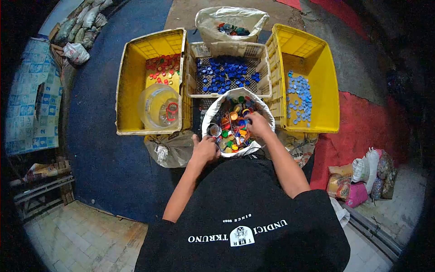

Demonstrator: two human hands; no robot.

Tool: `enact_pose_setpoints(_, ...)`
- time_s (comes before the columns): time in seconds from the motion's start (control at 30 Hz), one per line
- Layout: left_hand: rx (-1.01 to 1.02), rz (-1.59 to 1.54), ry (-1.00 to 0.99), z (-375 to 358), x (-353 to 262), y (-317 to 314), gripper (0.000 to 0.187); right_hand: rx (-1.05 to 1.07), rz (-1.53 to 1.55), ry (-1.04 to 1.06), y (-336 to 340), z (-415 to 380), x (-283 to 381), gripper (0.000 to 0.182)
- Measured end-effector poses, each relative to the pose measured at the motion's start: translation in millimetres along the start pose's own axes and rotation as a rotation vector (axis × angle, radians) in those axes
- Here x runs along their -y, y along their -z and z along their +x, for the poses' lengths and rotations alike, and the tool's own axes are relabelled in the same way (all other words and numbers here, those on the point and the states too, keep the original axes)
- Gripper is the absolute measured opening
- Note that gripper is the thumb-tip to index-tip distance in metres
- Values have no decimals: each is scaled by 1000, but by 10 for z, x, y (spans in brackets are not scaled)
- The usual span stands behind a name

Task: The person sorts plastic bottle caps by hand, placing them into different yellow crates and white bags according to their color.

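A white sack [267,109] with its mouth rolled open is in front of my body, holding mixed-colour bottle caps [233,131]. My right hand [259,124] reaches over the sack's right side, fingers bent together among the caps. Something small and bluish shows at its fingertips, too small to name. At the sack's lower left rim rests my left hand [206,148], thumb apart from the fingers and nothing visible in it. Near those fingers, inside the sack, lies a round clear-and-grey piece [214,130].
A yellow crate [129,90] on the left holds red caps and a clear plastic container [152,102]. Blue caps fill a white crate [229,94] in the middle; light blue ones lie in the right yellow crate [326,90]. Behind stands another sack [208,20].
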State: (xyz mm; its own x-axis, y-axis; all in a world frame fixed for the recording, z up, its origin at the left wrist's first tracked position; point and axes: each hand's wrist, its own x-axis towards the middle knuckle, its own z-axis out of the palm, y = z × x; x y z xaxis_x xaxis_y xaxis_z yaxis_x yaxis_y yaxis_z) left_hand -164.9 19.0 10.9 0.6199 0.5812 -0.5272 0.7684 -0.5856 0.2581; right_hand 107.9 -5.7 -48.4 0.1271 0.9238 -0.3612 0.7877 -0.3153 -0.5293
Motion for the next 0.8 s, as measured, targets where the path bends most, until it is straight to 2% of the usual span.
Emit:
enact_pose_setpoints(0.03, -19, 16, -7, 29, -1, -21, 23, -2, 2, -1, 7, -11, -29, 34)
enact_pose_setpoints(0.13, -24, 59, -34, 83, -66, 26, 19, -217, -53, 75, 54, -107, 5, 36)
enact_pose_setpoints(0.17, -12, 83, -50, 105, -104, 60, 19, -217, -54, 72, 46, -152, 60, 36)
enact_pose_setpoints(0.23, -56, 57, -62, 231, -123, -13, 19, -158, -130, 75, 63, -236, 251, 32)
enact_pose_setpoints(0.27, -99, 31, -72, 301, -130, -55, 18, -99, -82, 167, -80, -202, 205, 29)
enact_pose_setpoints(0.3, -96, 32, -76, 396, -129, -150, 18, 73, 0, 92, -149, -230, 295, 25)
enact_pose_setpoints(0.37, -271, 52, -80, 563, -137, -322, 18, 229, -120, 22, -190, -346, 543, 28)
enact_pose_setpoints(0.43, -284, 72, -98, 621, -149, -332, 16, 148, -155, 8, -413, -416, 505, 32)
enact_pose_setpoints(0.5, -164, 139, -37, 573, -188, -356, 23, 84, -232, -18, -552, -518, 441, 47)
enact_pose_setpoints(0.53, -165, 137, -41, 564, -199, -317, 23, 48, -159, -15, -562, -517, 392, 38)
enact_pose_setpoints(0.6, -53, 94, -23, 525, -235, -251, 33, 26, -120, -80, -526, -485, 310, 31)
enact_pose_setpoints(0.67, -73, 66, -2, 623, -206, -353, 37, -50, -110, -166, -469, -490, 267, 19)
enact_pose_setpoints(0.7, -92, 37, 23, 628, -203, -375, 41, -52, -137, -148, -430, -476, 219, 19)
enact_pose_setpoints(0.77, -113, 144, -64, 654, -191, -416, 38, -303, -190, -80, -360, -416, 117, 18)
enact_pose_setpoints(0.8, -137, 120, -60, 658, -206, -485, 39, -360, -226, -44, -317, -429, 134, 18)
